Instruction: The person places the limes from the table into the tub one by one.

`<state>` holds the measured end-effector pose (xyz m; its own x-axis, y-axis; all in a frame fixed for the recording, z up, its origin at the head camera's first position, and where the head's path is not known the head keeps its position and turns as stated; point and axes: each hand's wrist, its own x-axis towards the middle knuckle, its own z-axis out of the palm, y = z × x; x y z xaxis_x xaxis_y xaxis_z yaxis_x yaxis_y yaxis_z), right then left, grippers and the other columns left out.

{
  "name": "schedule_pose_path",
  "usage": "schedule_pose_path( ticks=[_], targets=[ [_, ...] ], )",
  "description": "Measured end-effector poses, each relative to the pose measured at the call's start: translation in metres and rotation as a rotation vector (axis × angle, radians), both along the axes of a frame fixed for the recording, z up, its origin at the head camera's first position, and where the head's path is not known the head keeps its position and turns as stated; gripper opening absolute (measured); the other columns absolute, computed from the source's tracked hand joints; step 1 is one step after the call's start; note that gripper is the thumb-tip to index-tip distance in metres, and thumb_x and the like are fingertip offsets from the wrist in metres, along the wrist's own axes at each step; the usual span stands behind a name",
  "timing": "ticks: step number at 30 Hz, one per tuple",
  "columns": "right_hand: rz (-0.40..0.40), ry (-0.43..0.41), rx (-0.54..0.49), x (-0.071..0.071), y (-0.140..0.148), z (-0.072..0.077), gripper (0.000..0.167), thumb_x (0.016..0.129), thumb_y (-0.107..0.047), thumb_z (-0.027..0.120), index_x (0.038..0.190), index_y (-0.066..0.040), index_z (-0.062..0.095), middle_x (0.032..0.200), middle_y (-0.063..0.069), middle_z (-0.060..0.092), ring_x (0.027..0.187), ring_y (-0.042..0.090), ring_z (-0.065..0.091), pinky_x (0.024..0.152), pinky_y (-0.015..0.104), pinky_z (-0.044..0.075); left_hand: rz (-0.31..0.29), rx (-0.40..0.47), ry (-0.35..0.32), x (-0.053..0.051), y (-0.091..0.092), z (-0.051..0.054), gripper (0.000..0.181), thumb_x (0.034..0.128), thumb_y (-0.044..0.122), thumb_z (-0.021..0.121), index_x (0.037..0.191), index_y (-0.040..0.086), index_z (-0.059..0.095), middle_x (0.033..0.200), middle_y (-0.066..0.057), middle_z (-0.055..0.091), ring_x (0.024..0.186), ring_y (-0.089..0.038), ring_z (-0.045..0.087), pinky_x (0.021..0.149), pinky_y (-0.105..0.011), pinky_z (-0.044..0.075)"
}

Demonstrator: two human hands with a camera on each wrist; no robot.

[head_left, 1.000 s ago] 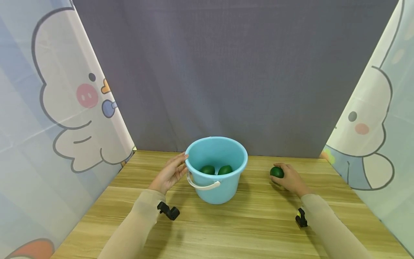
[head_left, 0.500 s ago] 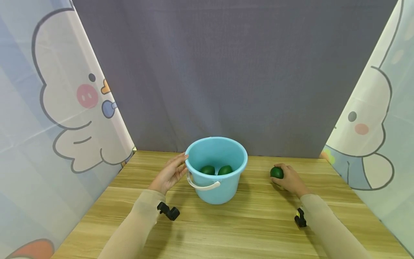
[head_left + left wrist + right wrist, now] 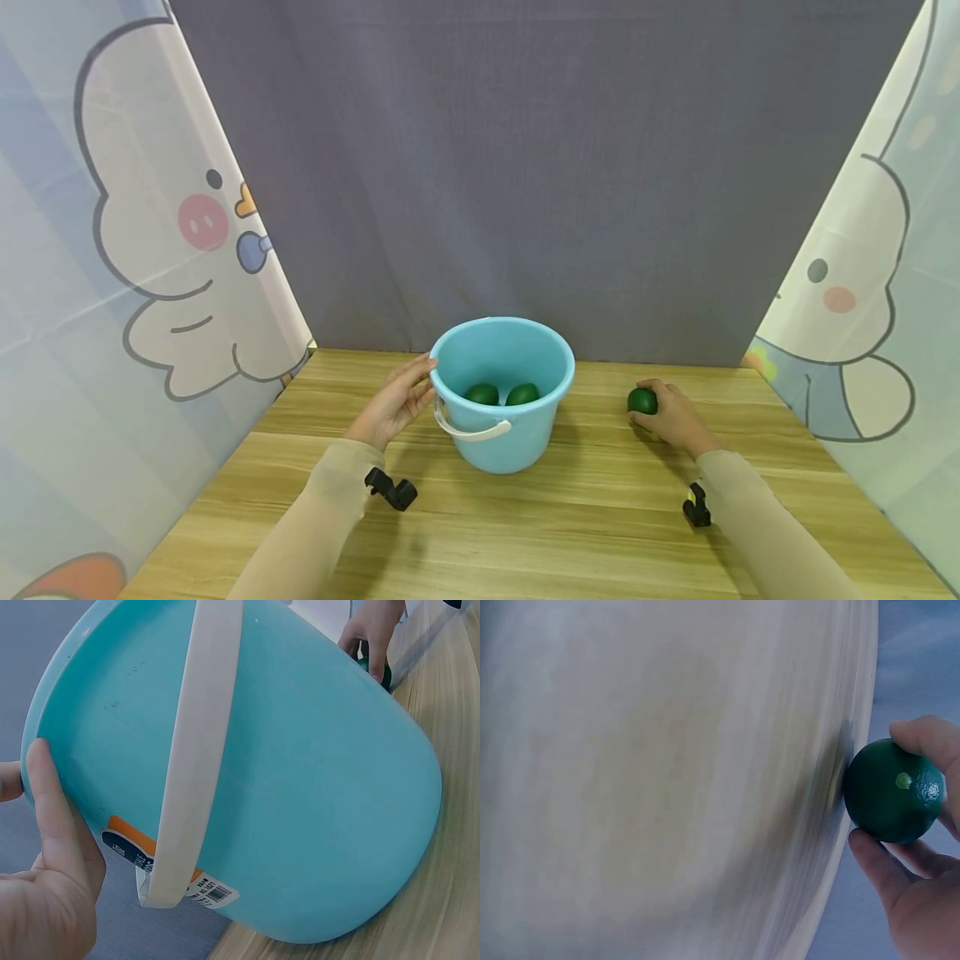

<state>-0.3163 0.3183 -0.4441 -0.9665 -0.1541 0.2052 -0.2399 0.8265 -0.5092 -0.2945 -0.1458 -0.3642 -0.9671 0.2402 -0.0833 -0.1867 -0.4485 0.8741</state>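
A light blue bucket (image 3: 502,437) stands upright on the wooden table, its white handle (image 3: 472,432) hanging down at the front. Inside it lie two dark green limes, a left one (image 3: 482,394) and a right one (image 3: 522,394). My left hand (image 3: 393,402) holds the bucket's rim on the left side; the left wrist view shows fingers (image 3: 54,817) against the outer wall. Off to the right, my right hand (image 3: 671,417) grips a third lime (image 3: 892,791) between thumb and fingers, low over the table. I cannot tell if this lime touches the tabletop.
The wooden table (image 3: 540,533) reaches back to a dark grey curtain (image 3: 525,183). Cartoon-printed cloths hang at the left (image 3: 150,250) and right (image 3: 862,275). A label (image 3: 214,891) sticks to the bucket's side near the handle.
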Motion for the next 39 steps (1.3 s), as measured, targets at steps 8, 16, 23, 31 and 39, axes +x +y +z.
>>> schedule_pose_path(
  ticks=[8,16,23,31,39],
  targets=[
    [0.001,0.015,-0.001,0.0000,0.0024,-0.0003,0.063,0.091,-0.021,0.074,0.140,0.006,0.045,0.124,0.040,0.047,0.101,0.053,0.058,0.076,0.061,0.059,-0.002,-0.008,0.011,-0.0004,0.0000,-0.0006,0.051,0.1041,0.013,0.056,0.150,0.003,0.037,0.100,-0.005,0.056,0.074,-0.006,0.060,0.062,-0.009,0.056],
    [0.004,0.025,-0.006,0.0022,0.0037,-0.0005,0.062,0.090,-0.020,0.076,0.138,0.007,0.047,0.122,0.040,0.048,0.098,0.052,0.060,0.072,0.058,0.061,-0.012,-0.010,0.020,0.0005,-0.0001,-0.0002,0.048,0.1046,0.013,0.056,0.148,0.002,0.038,0.100,-0.005,0.055,0.073,-0.006,0.060,0.062,-0.008,0.056],
    [0.004,0.044,-0.003,0.0037,0.0026,0.0010,0.061,0.090,-0.020,0.077,0.138,0.005,0.048,0.123,0.039,0.049,0.098,0.051,0.060,0.072,0.057,0.061,-0.015,-0.006,0.020,0.0009,-0.0005,0.0002,0.048,0.1048,0.013,0.055,0.148,0.002,0.038,0.099,-0.005,0.055,0.073,-0.005,0.060,0.062,-0.008,0.056],
    [0.010,0.066,0.001,0.0042,0.0026,0.0023,0.062,0.090,-0.022,0.077,0.139,0.003,0.048,0.124,0.038,0.050,0.100,0.051,0.059,0.073,0.058,0.061,-0.020,-0.006,0.018,0.0010,-0.0009,0.0010,0.049,0.1045,0.013,0.056,0.149,0.002,0.037,0.095,-0.003,0.057,0.072,-0.005,0.060,0.062,-0.009,0.056],
    [0.031,0.088,-0.042,0.0056,0.0015,0.0077,0.062,0.091,-0.021,0.076,0.139,0.005,0.047,0.124,0.038,0.050,0.101,0.050,0.059,0.073,0.056,0.061,-0.023,0.000,0.021,0.0003,-0.0009,0.0005,0.049,0.1043,0.014,0.057,0.148,0.001,0.037,0.093,-0.002,0.057,0.071,-0.005,0.061,0.061,-0.009,0.056]
  ],
)
